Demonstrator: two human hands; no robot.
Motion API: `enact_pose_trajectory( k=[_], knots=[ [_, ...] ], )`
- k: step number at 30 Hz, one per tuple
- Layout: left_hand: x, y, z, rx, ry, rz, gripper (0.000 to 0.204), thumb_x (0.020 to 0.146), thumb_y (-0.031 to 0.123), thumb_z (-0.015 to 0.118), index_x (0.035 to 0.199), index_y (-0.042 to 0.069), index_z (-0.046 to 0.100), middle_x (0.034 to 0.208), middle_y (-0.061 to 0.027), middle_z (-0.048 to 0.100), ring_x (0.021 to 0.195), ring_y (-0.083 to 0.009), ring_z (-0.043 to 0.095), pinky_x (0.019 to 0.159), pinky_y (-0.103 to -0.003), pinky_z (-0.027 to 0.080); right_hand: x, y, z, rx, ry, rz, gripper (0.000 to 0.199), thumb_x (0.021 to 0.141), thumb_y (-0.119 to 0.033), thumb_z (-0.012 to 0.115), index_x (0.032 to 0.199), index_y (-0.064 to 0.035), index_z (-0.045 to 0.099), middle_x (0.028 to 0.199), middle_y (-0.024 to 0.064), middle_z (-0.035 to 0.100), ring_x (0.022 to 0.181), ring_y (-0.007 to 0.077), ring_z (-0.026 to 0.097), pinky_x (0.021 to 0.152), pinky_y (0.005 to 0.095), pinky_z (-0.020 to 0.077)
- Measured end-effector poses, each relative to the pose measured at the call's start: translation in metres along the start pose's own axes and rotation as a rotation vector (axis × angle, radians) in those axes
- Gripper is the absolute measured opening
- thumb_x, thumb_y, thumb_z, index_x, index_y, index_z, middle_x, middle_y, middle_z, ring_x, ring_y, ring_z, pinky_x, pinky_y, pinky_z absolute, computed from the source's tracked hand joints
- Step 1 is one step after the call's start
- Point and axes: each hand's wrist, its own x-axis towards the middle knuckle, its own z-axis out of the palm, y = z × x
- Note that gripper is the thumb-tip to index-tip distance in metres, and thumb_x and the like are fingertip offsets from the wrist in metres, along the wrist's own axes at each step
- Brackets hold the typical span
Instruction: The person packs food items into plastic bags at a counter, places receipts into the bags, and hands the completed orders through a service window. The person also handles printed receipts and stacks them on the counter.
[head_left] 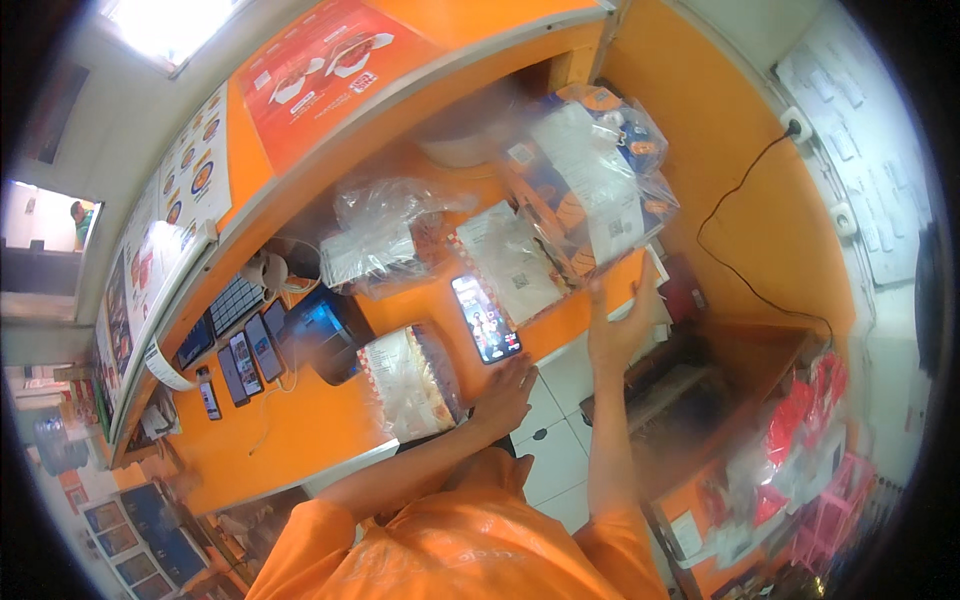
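At the left of the orange desk point(300, 430), a keyboard point(238, 302), several phones point(243, 365) and a dark device with a bluish screen point(327, 338) are set out, all well apart from both hands; farther along, a bundle in crinkled clear plastic point(378, 240) is laid toward the back, and a small wrapped parcel point(412, 384), faced with pale paper, is placed at the front edge.

Just beside that parcel the left hand point(503, 402) is held at the lower end of a lit phone point(486, 320), which lies face up on the desk; its fingers are extended, and nothing is seen gripped by them; whether the phone is touched cannot be told.

Behind the phone a flat packet point(505, 262) is laid; at the right a large clear bag point(592, 185) is stood near the right hand point(618, 335), whose thumb and fingers are spread, contact being unclear.

Wrapping is judged done for the parcel and the large bag; for the packet it is uncertain; everything is still left on the desk.
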Motion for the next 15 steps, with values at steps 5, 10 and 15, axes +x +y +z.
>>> enact_pose_trajectory(
  k=[5, 10, 15],
  knots=[
    [-0.011, 0.0, -0.007, 0.076, 0.003, 0.037, 0.08, 0.088, 0.023, 0.072, 0.153, -0.002, 0.034, 0.165, -0.0229, 0.025, 0.153, -0.0381, 0.025, 0.12, -0.048, 0.03, -0.016, 0.011, -0.017, 0.02, -0.037, 0.166, 0.092, 0.087, -0.034, 0.081, 0.155, 0.0026, 0.033, 0.159, 0.0206, 0.038, 0.146, 0.0324, 0.039, 0.115, 0.0442, 0.0377],
    [-0.011, -0.003, -0.012, -0.025, -0.019, 0.053, 0.082, 0.085, 0.02, 0.075, 0.152, -0.005, 0.035, 0.163, -0.0276, 0.024, 0.152, -0.0411, 0.024, 0.122, -0.046, 0.029, 0.006, -0.015, -0.018, -0.208, -0.021, -0.079, 0.095, 0.086, -0.036, 0.081, 0.155, 0.0054, 0.031, 0.16, 0.0256, 0.033, 0.149, 0.0369, 0.033, 0.121, 0.0477, 0.0281],
    [-0.012, -0.002, -0.015, -0.029, -0.016, 0.075, 0.085, 0.083, 0.018, 0.077, 0.152, -0.006, 0.034, 0.163, -0.0292, 0.023, 0.153, -0.0411, 0.022, 0.123, -0.047, 0.027, 0.009, -0.019, 0.039, -0.536, -0.262, -0.237, 0.114, 0.08, -0.04, 0.084, 0.157, 0.0099, 0.016, 0.163, 0.0347, 0.015, 0.15, 0.0548, 0.016, 0.122, 0.0561, 0.0202]
  ],
)
